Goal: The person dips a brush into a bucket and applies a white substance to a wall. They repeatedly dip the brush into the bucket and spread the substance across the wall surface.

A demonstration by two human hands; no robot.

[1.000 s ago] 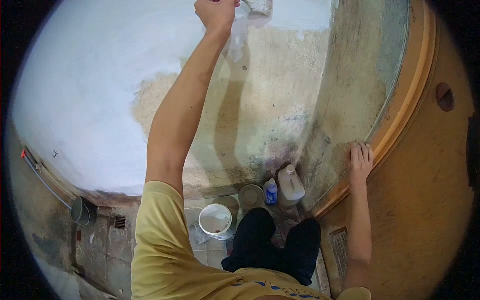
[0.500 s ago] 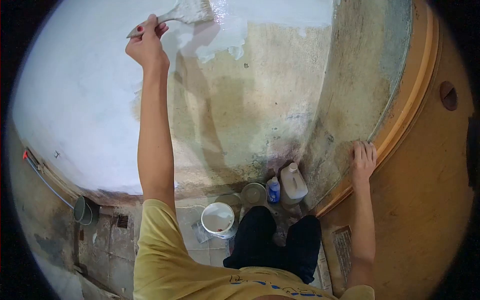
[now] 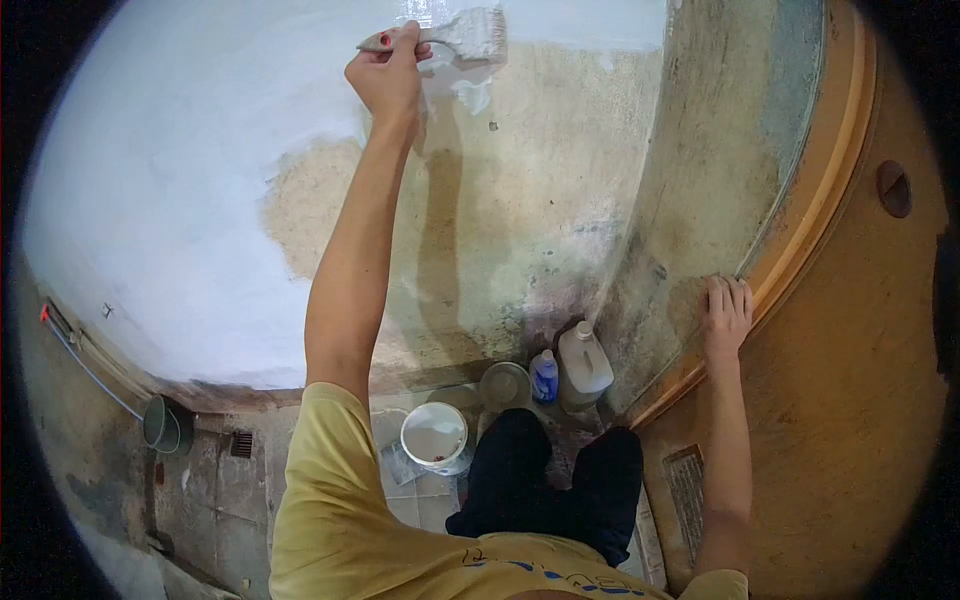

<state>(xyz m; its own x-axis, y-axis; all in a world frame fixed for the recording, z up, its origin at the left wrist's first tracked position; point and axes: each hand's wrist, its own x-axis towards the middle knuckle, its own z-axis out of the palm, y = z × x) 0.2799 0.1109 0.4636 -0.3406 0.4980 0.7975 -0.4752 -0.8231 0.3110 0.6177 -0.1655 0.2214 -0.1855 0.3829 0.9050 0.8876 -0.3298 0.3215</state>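
My left hand grips the handle of a wide paintbrush, its bristles thick with white paint and resting on the wall. Fresh white paint surrounds the brush, above a bare, stained patch of wall. Lower down on the right, my right hand holds the edge of the orange-brown door frame, fingers curled over it. On the floor below stands a white bucket with white paint inside.
Beside the bucket are a round lidded container, a blue bottle and a pale jug in the corner. A dark bucket and a floor drain lie left. An orange-brown door is right.
My left hand has swept the paintbrush right and slightly down along the wall, leaving white paint over part of the bare patch. The right hand has stayed on the door frame.
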